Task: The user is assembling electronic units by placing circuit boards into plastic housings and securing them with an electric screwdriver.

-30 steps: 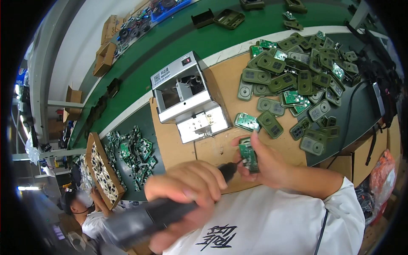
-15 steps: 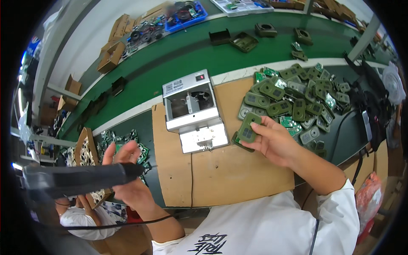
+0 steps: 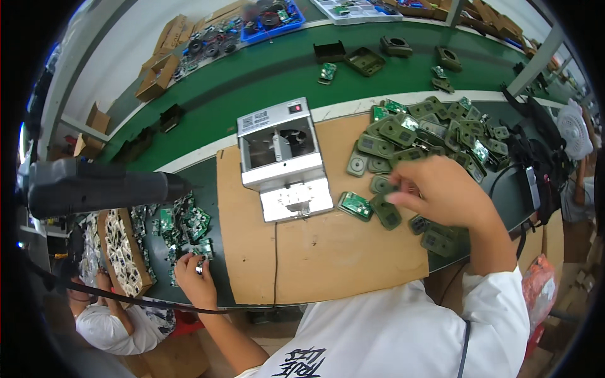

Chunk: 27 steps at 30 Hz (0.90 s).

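Observation:
My left hand (image 3: 196, 282) is down at the near edge of a heap of green circuit boards (image 3: 183, 220). Its fingers are pressed together beside a small shiny part; what they hold is hard to make out. Over the near left side of a pile of olive-green plastic casings (image 3: 435, 129), my right hand (image 3: 435, 189) is slightly blurred, its thumb and curled fingers apart. Just below that thumb lies one olive casing (image 3: 386, 213). Left of it, a casing with a green circuit board (image 3: 356, 205) facing up rests on the cardboard sheet (image 3: 340, 264).
A silver metal machine (image 3: 280, 157) stands mid-cardboard, its cable running toward me. A dark cylindrical tool (image 3: 101, 189) hangs at left above a box of white parts (image 3: 123, 252). Beyond runs a green belt (image 3: 246, 94) with casings. At right are a black bag (image 3: 545, 138) and white fan (image 3: 575, 129).
My left hand has dropped from raised and spread to the circuit boards. My right hand has let go of the olive casing and moved right. A board piece has appeared on the belt.

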Each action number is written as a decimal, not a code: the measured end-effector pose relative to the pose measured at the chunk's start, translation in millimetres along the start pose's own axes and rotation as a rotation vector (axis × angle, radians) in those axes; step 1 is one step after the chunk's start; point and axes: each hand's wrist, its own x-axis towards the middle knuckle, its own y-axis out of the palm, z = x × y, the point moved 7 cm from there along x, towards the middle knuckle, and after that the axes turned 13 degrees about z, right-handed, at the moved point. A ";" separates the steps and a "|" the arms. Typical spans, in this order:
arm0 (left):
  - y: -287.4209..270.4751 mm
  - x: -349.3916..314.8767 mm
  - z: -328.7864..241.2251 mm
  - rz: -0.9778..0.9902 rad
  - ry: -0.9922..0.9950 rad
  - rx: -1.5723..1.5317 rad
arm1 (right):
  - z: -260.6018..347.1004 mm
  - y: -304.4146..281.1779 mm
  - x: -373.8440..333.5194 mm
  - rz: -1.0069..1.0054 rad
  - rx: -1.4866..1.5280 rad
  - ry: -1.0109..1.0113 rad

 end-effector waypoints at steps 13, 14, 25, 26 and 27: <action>4.9 35.1 -16.8 0.059 0.141 -0.174 | -59.1 78.3 -47.4 -0.177 -0.054 0.000; 4.2 33.5 -16.4 0.061 0.142 -0.190 | -64.4 81.5 -48.8 -0.152 0.022 0.012; 0.3 14.3 -26.1 0.065 0.221 0.055 | -57.3 58.1 -54.3 -0.497 0.092 -0.199; -1.5 9.4 -18.2 -0.040 0.217 0.131 | -56.3 56.2 -60.1 -0.559 0.114 -0.195; 0.6 12.8 -18.8 -0.039 0.255 0.150 | -61.0 58.3 -71.0 -0.612 0.224 -0.186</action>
